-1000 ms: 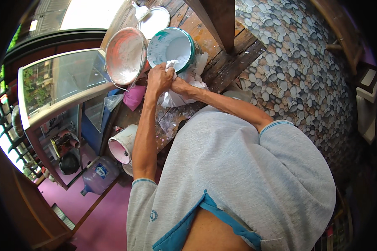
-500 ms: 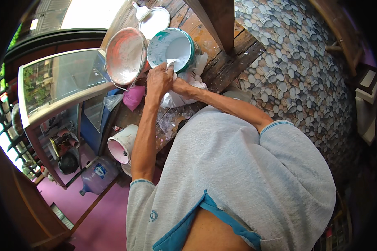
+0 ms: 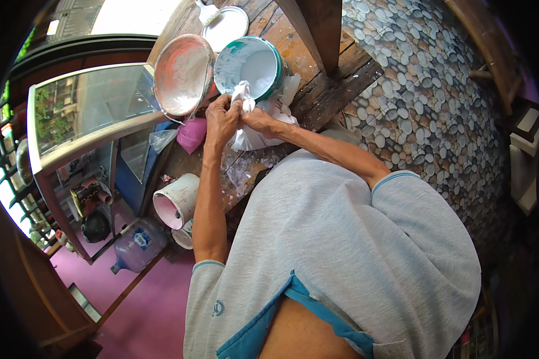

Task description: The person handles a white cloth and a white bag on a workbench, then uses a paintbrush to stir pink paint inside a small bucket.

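Observation:
A white plastic bag [image 3: 253, 140] sits on the wooden surface in front of the teal bucket, its gathered top standing up toward the bucket's rim. My left hand [image 3: 223, 118] pinches the bunched top from the left. Against its other side my right hand [image 3: 259, 121] is closed, its fingertips partly hidden by the plastic. Just beyond my hands stands the teal bucket [image 3: 220, 73] with white paint-like stuff inside. To its left an orange-red bucket [image 3: 182, 75], smeared white within, leans with its wire handle hanging down.
A white lid [image 3: 226, 29] and a white brush [image 3: 207, 12] lie behind the buckets on the stained plank table [image 3: 308, 48]. Left of my forearm are a pink bag [image 3: 191, 135], a white pail [image 3: 176, 200] and a large water bottle [image 3: 139, 244]. A wooden post [image 3: 311, 33] rises at the right.
My left hand has turned and its fingers have shifted on the bag's top. More of the bunched white plastic now sticks up above my fingers.

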